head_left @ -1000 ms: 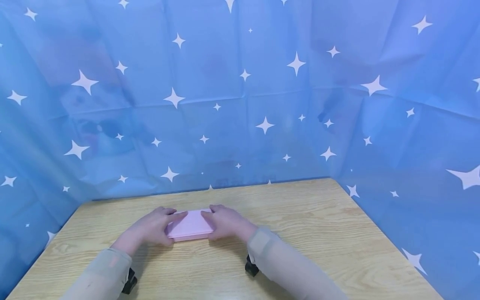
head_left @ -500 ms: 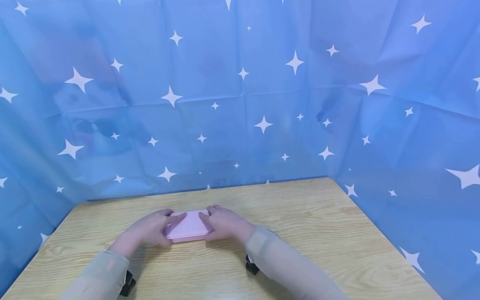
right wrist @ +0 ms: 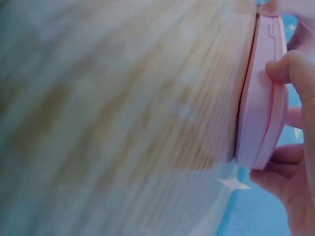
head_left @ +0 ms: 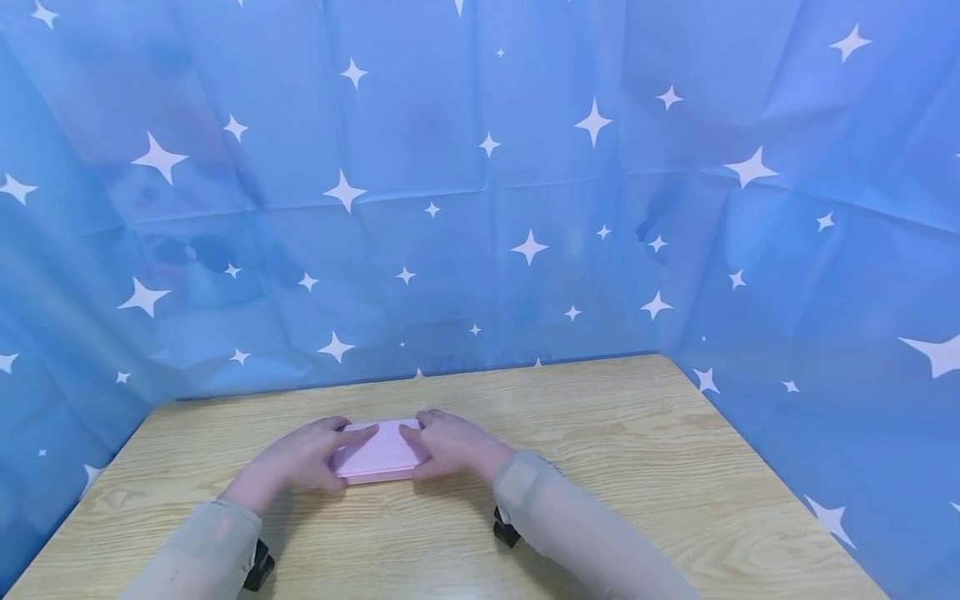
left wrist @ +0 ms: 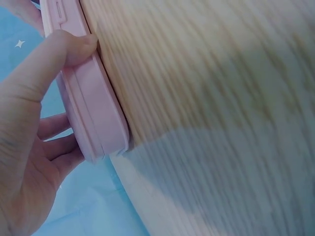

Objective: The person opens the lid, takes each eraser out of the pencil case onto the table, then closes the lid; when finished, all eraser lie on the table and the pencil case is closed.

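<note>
A flat pink plastic case [head_left: 381, 454] with rounded corners lies on the wooden table, its long front side toward me. My left hand [head_left: 302, 457] grips its left end, and my right hand [head_left: 453, 447] holds the right end. In the left wrist view the thumb [left wrist: 78, 49] presses on the case's front side, while the other fingers wrap the end and far side. A seam runs along the case [right wrist: 256, 103] in the right wrist view, with a small latch [right wrist: 271, 31] near the middle; the right thumb [right wrist: 281, 70] rests by that seam. The lid sits closed.
The wood-grained table [head_left: 600, 467] stretches out on both sides of the case. Behind and beside it hangs a blue curtain [head_left: 450, 300] with white stars. Grey sleeves [head_left: 585, 525] cover the forearms, with a black wrist camera [head_left: 259, 567] under the left one.
</note>
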{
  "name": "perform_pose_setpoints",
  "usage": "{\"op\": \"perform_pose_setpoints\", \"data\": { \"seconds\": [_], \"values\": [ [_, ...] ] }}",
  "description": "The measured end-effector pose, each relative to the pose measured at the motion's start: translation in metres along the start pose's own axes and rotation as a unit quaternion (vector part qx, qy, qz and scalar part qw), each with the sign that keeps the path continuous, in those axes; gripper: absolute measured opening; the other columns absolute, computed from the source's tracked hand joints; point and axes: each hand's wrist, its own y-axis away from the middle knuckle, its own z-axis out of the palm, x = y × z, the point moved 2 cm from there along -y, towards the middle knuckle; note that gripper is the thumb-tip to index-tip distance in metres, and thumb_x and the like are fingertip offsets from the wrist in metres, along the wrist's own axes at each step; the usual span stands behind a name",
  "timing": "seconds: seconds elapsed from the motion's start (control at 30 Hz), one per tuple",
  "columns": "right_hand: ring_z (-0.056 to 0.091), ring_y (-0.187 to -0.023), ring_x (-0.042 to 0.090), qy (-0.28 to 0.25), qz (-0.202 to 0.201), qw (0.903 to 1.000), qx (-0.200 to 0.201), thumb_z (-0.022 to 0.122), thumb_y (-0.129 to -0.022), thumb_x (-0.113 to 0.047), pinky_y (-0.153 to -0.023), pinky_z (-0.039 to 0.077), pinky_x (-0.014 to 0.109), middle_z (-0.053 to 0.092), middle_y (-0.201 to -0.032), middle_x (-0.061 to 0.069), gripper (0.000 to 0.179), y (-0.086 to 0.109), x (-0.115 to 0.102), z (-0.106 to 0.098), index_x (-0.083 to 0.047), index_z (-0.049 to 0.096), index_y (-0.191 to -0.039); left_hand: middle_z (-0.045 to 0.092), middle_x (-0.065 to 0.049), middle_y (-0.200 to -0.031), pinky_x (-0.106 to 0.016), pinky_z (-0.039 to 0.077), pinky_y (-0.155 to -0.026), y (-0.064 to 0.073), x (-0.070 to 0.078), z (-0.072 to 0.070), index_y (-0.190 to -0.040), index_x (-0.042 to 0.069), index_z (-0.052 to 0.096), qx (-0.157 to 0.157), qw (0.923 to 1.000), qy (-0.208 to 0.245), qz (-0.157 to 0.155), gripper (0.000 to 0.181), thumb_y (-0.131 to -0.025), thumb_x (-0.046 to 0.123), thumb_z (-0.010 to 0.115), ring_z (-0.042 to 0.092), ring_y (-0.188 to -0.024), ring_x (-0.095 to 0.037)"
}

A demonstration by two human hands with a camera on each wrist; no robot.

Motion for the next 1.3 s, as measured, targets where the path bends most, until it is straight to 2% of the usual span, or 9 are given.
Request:
{"op": "perform_pose_setpoints", "data": {
  "seconds": [0.17,0.37,0.53,0.7,0.8,0.97,1.03,1.2,1.3],
  "values": [
    [0.048,-0.129,0.027,-0.045,0.004,0.9990,-0.002,0.063,-0.089,-0.048,-0.107,0.036,0.034,0.048,-0.142,0.017,0.068,0.001,0.002,-0.004,-0.019,0.044,-0.147,0.052,-0.025,-0.129,-0.056,0.046,-0.089,0.000,0.001,0.000,-0.145,0.022,0.048,0.001,1.0000,0.006,-0.005,0.093,-0.059,0.023,0.084,0.055,-0.109,-0.039],
    [0.048,-0.129,0.026,-0.047,0.005,0.9988,-0.012,0.068,-0.087,-0.045,-0.108,0.035,0.032,0.048,-0.143,0.016,0.070,0.000,0.006,-0.002,-0.020,0.044,-0.147,0.051,-0.027,-0.131,-0.055,0.045,-0.090,-0.002,0.001,0.002,-0.145,0.020,0.048,0.003,1.0000,0.008,0.000,0.093,-0.059,0.022,0.084,0.055,-0.109,-0.040],
    [0.048,-0.128,0.025,-0.068,-0.002,0.9977,-0.005,0.067,-0.087,-0.042,-0.107,0.036,0.032,0.051,-0.141,0.014,0.066,-0.001,0.008,-0.004,-0.018,0.047,-0.145,0.050,-0.027,-0.134,-0.056,0.045,-0.090,-0.001,0.001,0.002,-0.146,0.023,0.046,-0.001,1.0000,0.000,-0.009,0.094,-0.060,0.026,0.083,0.054,-0.113,-0.041],
    [0.048,-0.129,0.024,-0.094,-0.006,0.9955,0.007,0.061,-0.089,-0.045,-0.107,0.036,0.032,0.051,-0.141,0.011,0.063,-0.002,0.013,-0.005,-0.018,0.048,-0.145,0.048,-0.028,-0.137,-0.058,0.044,-0.092,0.002,-0.001,-0.001,-0.146,0.022,0.046,0.010,0.9999,-0.007,-0.009,0.094,-0.060,0.029,0.083,0.051,-0.118,-0.046],
    [0.048,-0.129,0.023,-0.128,-0.005,0.9916,0.020,0.058,-0.091,-0.042,-0.107,0.036,0.032,0.051,-0.142,0.008,0.060,-0.002,0.017,-0.003,-0.018,0.048,-0.145,0.049,-0.027,-0.137,-0.058,0.043,-0.093,0.005,-0.002,-0.004,-0.145,0.019,0.048,0.024,0.9997,-0.009,-0.005,0.092,-0.061,0.031,0.083,0.051,-0.118,-0.046],
    [0.053,-0.122,0.017,-0.214,0.012,0.9756,0.049,0.057,-0.093,-0.036,-0.103,0.039,0.030,0.057,-0.136,0.003,0.052,-0.004,0.023,0.002,-0.014,0.054,-0.140,0.050,-0.021,-0.139,-0.057,0.045,-0.091,0.018,-0.009,-0.009,-0.147,0.023,0.045,0.055,0.9983,-0.018,-0.006,0.095,-0.060,0.033,0.083,0.054,-0.116,-0.044],
    [0.055,-0.121,0.017,-0.247,0.026,0.9668,0.058,0.057,-0.094,-0.037,-0.102,0.040,0.030,0.059,-0.133,0.002,0.050,-0.004,0.026,0.001,-0.014,0.056,-0.137,0.047,-0.019,-0.143,-0.057,0.046,-0.091,0.023,-0.010,-0.011,-0.150,0.028,0.039,0.065,0.9975,-0.023,-0.012,0.099,-0.061,0.034,0.082,0.053,-0.118,-0.043],
    [0.057,-0.115,0.017,-0.306,0.057,0.9463,0.088,0.055,-0.095,-0.038,-0.098,0.044,0.032,0.063,-0.127,0.001,0.044,-0.004,0.031,-0.002,-0.014,0.061,-0.132,0.036,-0.016,-0.151,-0.060,0.046,-0.090,0.039,-0.014,-0.020,-0.154,0.037,0.025,0.098,0.9947,-0.024,-0.021,0.104,-0.067,0.037,0.082,0.048,-0.124,-0.045],
    [0.060,-0.109,0.016,-0.331,0.069,0.9329,0.123,0.056,-0.096,-0.034,-0.093,0.047,0.032,0.066,-0.121,0.001,0.038,-0.005,0.032,-0.003,-0.013,0.065,-0.127,0.033,-0.016,-0.153,-0.062,0.045,-0.088,0.048,-0.018,-0.024,-0.154,0.036,0.023,0.126,0.9914,-0.021,-0.026,0.103,-0.070,0.041,0.083,0.047,-0.124,-0.047]
  ]
}}
